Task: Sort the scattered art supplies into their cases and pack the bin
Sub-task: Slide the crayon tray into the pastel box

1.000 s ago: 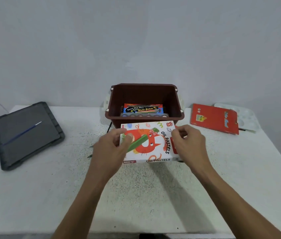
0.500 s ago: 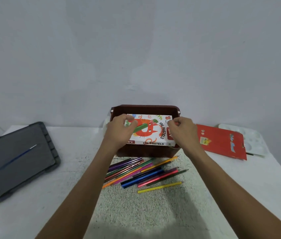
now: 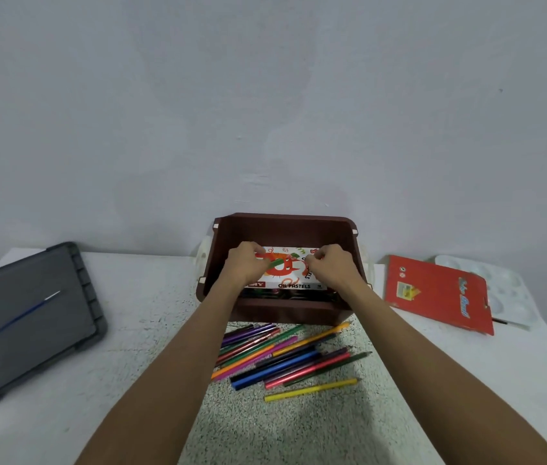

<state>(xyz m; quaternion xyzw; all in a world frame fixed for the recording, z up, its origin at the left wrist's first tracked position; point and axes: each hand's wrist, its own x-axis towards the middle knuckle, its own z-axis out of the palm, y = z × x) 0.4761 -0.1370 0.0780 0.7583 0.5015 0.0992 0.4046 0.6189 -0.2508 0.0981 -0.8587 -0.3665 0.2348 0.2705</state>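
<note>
1. The oil pastels box [image 3: 293, 276] lies flat inside the dark brown bin [image 3: 285, 229], its printed lid facing up and the words "OIL PASTELS" readable along its near edge.
2. The left hand [image 3: 245, 266] grips the box's left end, fingers curled over its top.
3. The right hand [image 3: 332, 266] grips the right end the same way, fingers bent down onto the lid.
4. The bin stands at the back of the white speckled bench [image 3: 299, 424], near the wall.
5. Loose colored pencils [image 3: 285, 357] lie scattered on the bench just in front of the bin, between the two forearms.
6. A red pencil case [image 3: 433, 293] lies flat to the right of the bin, partly covering a white paint palette [image 3: 507, 290].
7. At far left, a thin blue paintbrush [image 3: 18, 318] rests on a grey lid [image 3: 30, 357].
</note>
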